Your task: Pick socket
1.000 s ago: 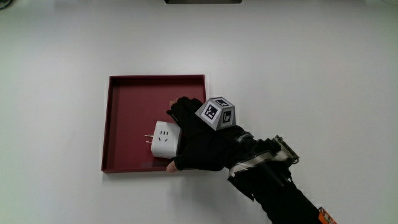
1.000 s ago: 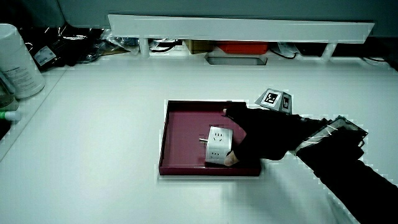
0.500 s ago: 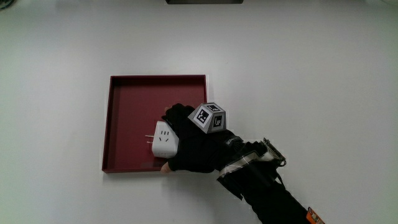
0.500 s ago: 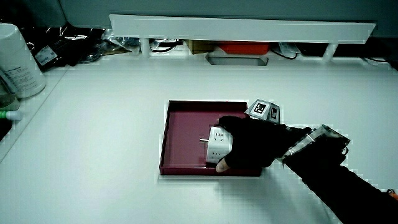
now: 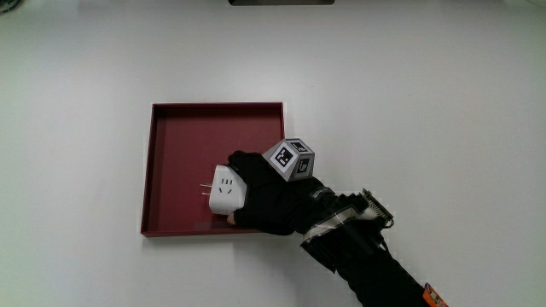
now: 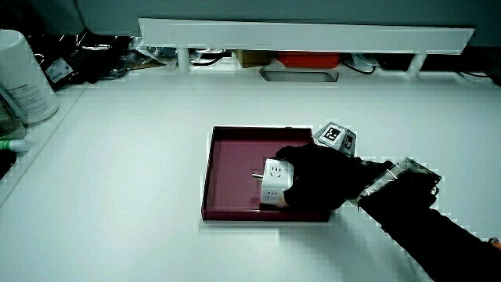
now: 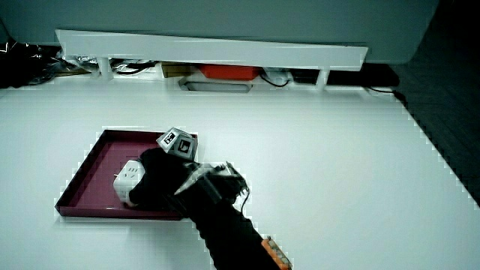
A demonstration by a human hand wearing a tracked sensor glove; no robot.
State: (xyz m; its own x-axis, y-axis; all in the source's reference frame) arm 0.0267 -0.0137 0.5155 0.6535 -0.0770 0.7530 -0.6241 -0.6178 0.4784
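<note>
A white socket cube [image 5: 223,190] with metal prongs lies in the dark red tray [image 5: 183,132], near the tray's edge closest to the person. The gloved hand [image 5: 266,198] has its fingers curled around the socket; its thumb sits under the cube's near side. In both side views the socket [image 6: 274,181] [image 7: 129,177] shows against the black glove [image 6: 313,186] [image 7: 159,182], still low inside the tray [image 6: 235,157] [image 7: 94,169]. The patterned cube [image 5: 291,159] rides on the back of the hand.
A low white partition [image 6: 305,35] runs along the table's edge farthest from the person, with cables and a red item under it. A white canister [image 6: 22,74] stands at the table's corner in a side view.
The hand has slid a little further over the socket and closed its fingers more tightly on it. The socket has stayed in about the same spot in the tray.
</note>
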